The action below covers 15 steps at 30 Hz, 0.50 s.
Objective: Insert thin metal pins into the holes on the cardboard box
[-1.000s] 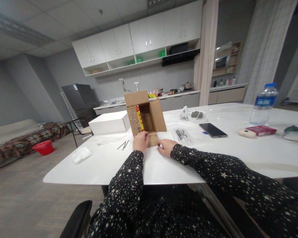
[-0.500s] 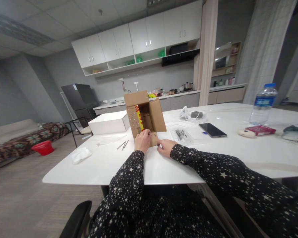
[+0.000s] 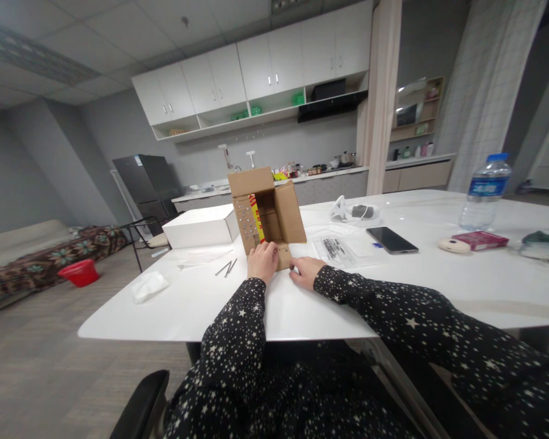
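A brown cardboard box (image 3: 274, 210) stands on the white table (image 3: 210, 305) with its flaps open toward me, red and yellow print showing inside. My left hand (image 3: 261, 261) rests on the box's lower flap, fingers curled against the cardboard. My right hand (image 3: 305, 271) lies flat on the table, its fingertips touching the flap's right edge. Whether either hand pinches something small is too small to tell.
A white box (image 3: 201, 225) sits left of the cardboard box, with thin metal rods (image 3: 226, 267) and crumpled tissue (image 3: 150, 285) nearer. To the right lie a clear bag (image 3: 336, 249), a phone (image 3: 392, 239), a water bottle (image 3: 485, 192) and a red packet (image 3: 480, 240).
My left hand has slid slightly up onto the lower flap; the box and my right hand stay where they were.
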Tool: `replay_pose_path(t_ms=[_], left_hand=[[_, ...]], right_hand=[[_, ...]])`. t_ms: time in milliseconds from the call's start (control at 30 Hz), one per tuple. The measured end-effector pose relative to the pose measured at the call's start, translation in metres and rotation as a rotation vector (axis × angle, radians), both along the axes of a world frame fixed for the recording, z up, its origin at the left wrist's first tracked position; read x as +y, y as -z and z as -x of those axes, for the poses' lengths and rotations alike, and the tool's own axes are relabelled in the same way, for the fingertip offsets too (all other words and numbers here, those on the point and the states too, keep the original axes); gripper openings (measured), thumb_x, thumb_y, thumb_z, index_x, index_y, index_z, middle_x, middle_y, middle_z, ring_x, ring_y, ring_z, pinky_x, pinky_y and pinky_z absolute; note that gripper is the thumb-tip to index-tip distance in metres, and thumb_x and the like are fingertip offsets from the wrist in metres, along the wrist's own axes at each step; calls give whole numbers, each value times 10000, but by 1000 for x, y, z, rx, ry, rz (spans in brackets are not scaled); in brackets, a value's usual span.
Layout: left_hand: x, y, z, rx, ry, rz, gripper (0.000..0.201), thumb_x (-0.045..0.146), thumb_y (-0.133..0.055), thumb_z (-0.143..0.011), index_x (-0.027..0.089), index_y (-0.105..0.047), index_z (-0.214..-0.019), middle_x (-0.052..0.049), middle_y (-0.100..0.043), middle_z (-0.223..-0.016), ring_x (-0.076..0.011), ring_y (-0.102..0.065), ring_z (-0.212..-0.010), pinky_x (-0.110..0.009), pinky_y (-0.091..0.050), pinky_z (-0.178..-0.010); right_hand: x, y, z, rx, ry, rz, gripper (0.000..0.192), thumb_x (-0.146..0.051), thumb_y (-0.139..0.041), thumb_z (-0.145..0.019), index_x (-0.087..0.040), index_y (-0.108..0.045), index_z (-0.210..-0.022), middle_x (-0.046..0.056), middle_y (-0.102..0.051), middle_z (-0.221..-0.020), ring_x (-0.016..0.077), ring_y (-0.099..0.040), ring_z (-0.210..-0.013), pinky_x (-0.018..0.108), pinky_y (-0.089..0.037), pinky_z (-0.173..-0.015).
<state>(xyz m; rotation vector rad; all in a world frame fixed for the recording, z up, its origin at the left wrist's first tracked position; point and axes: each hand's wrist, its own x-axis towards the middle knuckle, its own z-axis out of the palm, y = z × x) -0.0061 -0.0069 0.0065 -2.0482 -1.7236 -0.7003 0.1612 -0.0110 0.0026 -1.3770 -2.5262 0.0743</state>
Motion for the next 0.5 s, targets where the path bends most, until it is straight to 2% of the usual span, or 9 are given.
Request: replay_pose_path(t_ms=[200, 500], left_hand=[[-1, 0, -1, 8, -38, 46, 172, 253, -457, -842, 238, -568, -973, -67, -577, -1013, -216, -513, -984, -359, -347, -839], [-3, -2, 2, -50, -96, 11, 148, 234, -483, -809, 229, -571, -927, -72, -579, -990, -233, -507, -984, -369, -356, -832]], right_hand=[[1, 1, 0, -3, -5, 3, 319, -379, -422, -814, -223, -600, -1028, 95, -665, -993, 242, -616, -892, 313, -433, -676], [1, 1, 0, -2, -4, -10, 307, -380, -415, -811, -237, -597, -1014, 85, -672, -966, 235, -621, -864, 309, -422, -652]])
